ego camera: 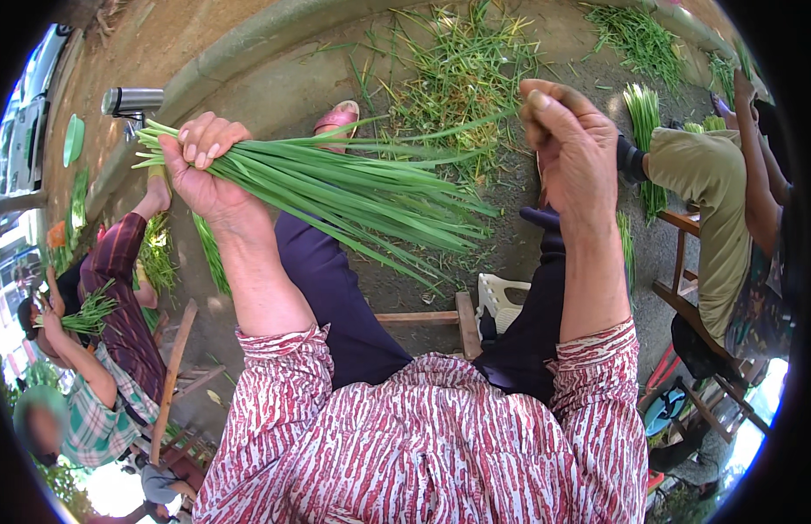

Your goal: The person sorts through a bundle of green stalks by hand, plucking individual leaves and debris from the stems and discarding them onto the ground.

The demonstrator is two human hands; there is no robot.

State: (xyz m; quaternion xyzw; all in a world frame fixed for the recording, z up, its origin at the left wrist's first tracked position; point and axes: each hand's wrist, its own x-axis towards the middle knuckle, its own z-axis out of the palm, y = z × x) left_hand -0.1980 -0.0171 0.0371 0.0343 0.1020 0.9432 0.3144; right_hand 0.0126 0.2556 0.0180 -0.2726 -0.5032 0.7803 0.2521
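My left hand (206, 173) grips a bunch of what look like garlic chives (359, 187) near its pale stem ends, which stick out past the fist to the left. The long flat green leaves fan out to the right above my lap. Up at the right, the curled fingers of my right hand (569, 141) pinch the tip of one long leaf (458, 130) that is drawn out straight from the bunch. Beyond the bunch, a loose heap of green and yellowed leaf scraps (454, 85) lies on the ground, by my pink sandal (333, 119).
A concrete kerb (225, 56) curves behind the heap, with a steel flask (134, 101) near it. At left, a seated person (104, 386) holds greens. Another person (700, 164) sits at right beside a chive bundle (644, 124). A white plastic stool (500, 298) stands between my legs.
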